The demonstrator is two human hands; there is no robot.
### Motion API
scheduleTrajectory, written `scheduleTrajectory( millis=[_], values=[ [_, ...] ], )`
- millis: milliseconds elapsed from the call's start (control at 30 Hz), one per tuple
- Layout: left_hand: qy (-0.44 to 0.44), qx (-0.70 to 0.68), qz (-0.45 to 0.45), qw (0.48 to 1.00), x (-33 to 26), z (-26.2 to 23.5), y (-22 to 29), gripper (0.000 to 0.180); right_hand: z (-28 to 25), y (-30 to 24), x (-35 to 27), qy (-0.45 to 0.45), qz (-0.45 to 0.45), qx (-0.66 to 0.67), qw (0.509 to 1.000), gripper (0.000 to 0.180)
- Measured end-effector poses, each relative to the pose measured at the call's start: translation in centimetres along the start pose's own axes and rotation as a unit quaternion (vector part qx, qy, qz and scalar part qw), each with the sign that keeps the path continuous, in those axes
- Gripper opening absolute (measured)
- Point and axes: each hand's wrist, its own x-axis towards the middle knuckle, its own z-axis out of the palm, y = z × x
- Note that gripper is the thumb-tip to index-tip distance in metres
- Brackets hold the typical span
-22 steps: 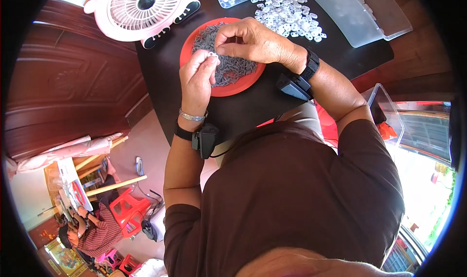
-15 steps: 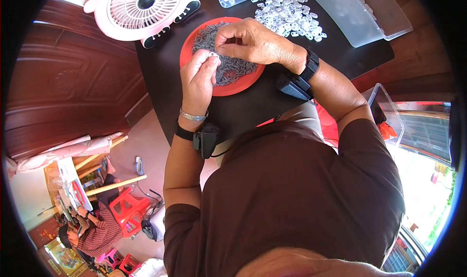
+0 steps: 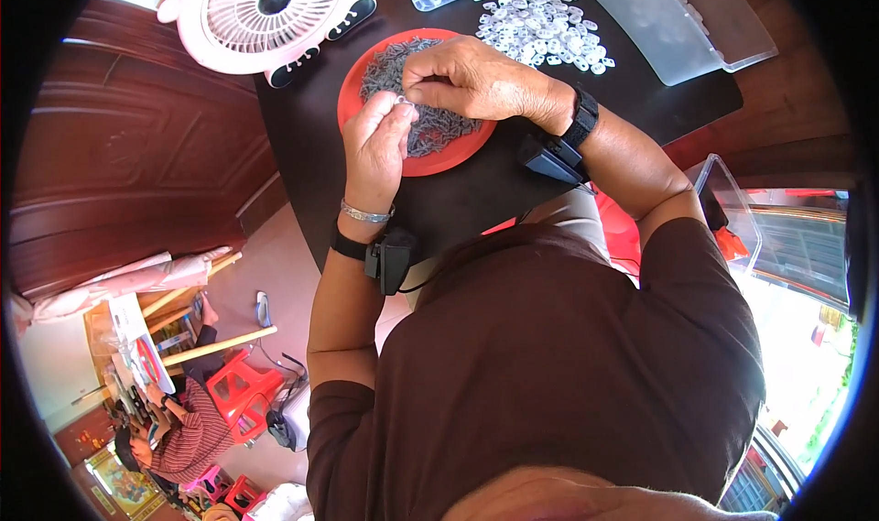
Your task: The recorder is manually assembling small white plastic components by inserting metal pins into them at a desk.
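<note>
My left hand (image 3: 374,150) is closed, with thumb and forefinger pinching a small white plastic piece (image 3: 403,101). Against it, the thumb and forefinger of my right hand (image 3: 478,80) are pressed together in a pinch. Whatever lies between those right fingertips is too small and hidden to make out. Both hands hover over a round red tray (image 3: 439,165) heaped with small grey screw-like pieces (image 3: 435,135). Beyond my right hand, a loose pile of flat white plastic pieces with holes (image 3: 545,28) spreads over the dark table (image 3: 458,202).
A pink-and-white fan (image 3: 275,4) stands at the table's far left. Translucent bins (image 3: 668,36) holding white pieces are at the far right. Black devices (image 3: 389,263) are strapped to both wrists. At lower left, another person (image 3: 192,434) sits near a red stool (image 3: 243,388).
My left hand has shifted very slightly to the right, still pinching the white piece. My right hand stays pinched beside it, almost unmoved.
</note>
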Motion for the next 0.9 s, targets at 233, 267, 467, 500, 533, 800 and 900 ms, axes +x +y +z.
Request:
scheduleTrajectory(
  millis=[233, 267, 467, 500, 533, 800, 900],
  values=[
    [0.021, -0.042, -0.012, 0.999, 0.1, 0.1, 0.4, 0.020, -0.6, -0.2, 0.1, 0.036, 0.030, 0.037, 0.998, 0.015],
    [0.026, -0.057, -0.021, 0.998, 0.1, 0.0, 0.5, 0.019, -0.6, 0.0, 0.1, 0.046, 0.041, 0.059, 0.996, 0.016],
    [0.026, -0.067, -0.021, 0.997, 0.2, -0.1, 0.3, 0.020, -0.2, 0.0, 0.2, 0.045, 0.021, 0.076, 0.996, 0.013],
    [0.021, -0.066, -0.026, 0.997, 0.2, 0.0, 0.4, 0.020, -0.1, 0.0, 0.2, 0.039, 0.009, 0.063, 0.997, 0.012],
    [0.020, -0.067, -0.025, 0.997, 0.2, 0.0, 0.4, 0.020, 0.0, 0.0, 0.2, 0.041, 0.005, 0.067, 0.997, 0.011],
    [-0.040, -0.004, -0.052, 0.998, 0.0, -0.5, 1.1, 0.022, -0.4, -0.1, 0.1, 0.028, 0.009, 0.033, 0.999, 0.010],
    [-0.059, 0.019, -0.061, 0.996, 0.1, -0.6, 1.0, 0.023, -0.4, -0.4, -0.1, 0.021, -0.004, 0.045, 0.999, 0.009]
  ],
)
